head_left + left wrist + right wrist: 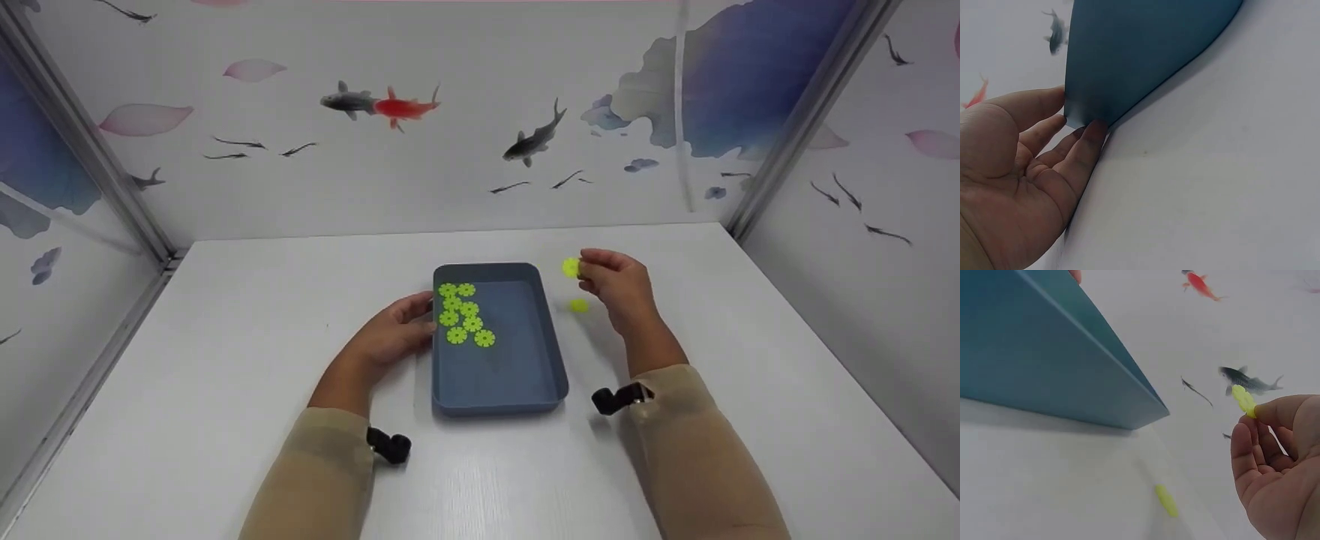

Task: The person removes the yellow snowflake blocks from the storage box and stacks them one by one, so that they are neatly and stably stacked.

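A blue-grey rectangular tray (499, 411) sits on the white table, with several yellow-green notched discs (484, 338) lying flat in its left half. Against the tray's outer left wall rests my left hand (394, 330); in the left wrist view, the thumb and fingertips touch the wall (1140, 50) from outside. My right hand (616, 285) is raised beyond the tray's right side and pinches a yellow-green disc (571, 268) between thumb and fingers. Another disc (1166, 500) lies on the table below that hand, right of the tray.
The white table (225, 360) extends around the tray. White panels (465, 187) printed with fish and petals stand at the back and both sides, joined by metal posts (814, 112). Black wrist mounts (390, 445) stick out from both sleeves.
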A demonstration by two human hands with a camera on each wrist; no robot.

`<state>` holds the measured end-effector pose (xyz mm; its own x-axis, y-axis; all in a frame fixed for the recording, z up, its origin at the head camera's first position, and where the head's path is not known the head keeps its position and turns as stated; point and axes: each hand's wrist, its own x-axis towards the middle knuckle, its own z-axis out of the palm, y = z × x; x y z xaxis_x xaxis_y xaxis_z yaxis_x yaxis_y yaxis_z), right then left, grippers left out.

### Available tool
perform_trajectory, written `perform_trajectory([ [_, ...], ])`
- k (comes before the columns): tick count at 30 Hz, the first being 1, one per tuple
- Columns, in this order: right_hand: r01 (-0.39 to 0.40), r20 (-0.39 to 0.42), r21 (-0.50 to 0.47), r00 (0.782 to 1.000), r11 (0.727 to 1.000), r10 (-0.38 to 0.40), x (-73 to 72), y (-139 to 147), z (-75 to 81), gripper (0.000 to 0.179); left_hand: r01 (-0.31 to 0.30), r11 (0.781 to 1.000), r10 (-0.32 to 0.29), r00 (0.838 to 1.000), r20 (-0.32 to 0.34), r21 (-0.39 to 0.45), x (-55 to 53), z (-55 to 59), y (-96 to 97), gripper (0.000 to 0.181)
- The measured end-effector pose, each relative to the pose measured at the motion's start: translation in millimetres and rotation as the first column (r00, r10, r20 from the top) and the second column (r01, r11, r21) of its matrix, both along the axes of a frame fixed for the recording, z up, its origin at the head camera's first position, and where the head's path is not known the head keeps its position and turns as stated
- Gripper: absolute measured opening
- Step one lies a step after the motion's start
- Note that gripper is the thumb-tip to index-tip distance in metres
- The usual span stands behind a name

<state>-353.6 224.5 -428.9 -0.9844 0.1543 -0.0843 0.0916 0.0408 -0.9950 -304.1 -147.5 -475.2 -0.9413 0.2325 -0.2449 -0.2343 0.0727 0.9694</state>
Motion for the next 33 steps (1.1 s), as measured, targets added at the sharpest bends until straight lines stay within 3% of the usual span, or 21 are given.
perform_trajectory([
  [9,0.01,0.038,-0.05,0.999,0.999,-0.009,-4.0,20,-18.6,0.026,0.004,1.0,-0.004,1.0,-0.005,-0.003,-0.2,0.2,1.2,0.071],
  [13,0.008,0.058,-0.051,0.998,0.999,-0.005,-6.0,25,-26.2,0.034,-0.004,1.0,0.004,1.0,0.001,0.001,-0.1,0.3,1.5,0.071],
  [20,-0.014,0.102,0.027,0.995,1.0,0.011,-4.3,30,-38.3,0.044,-0.017,1.0,0.017,1.0,0.011,-0.013,2.2,2.0,3.1,0.069],
  [33,0.015,0.145,-0.002,0.989,1.0,-0.014,-3.5,33,-41.8,0.042,-0.03,0.999,0.03,0.999,0.017,0.02,1.5,1.7,4.6,0.075],
])
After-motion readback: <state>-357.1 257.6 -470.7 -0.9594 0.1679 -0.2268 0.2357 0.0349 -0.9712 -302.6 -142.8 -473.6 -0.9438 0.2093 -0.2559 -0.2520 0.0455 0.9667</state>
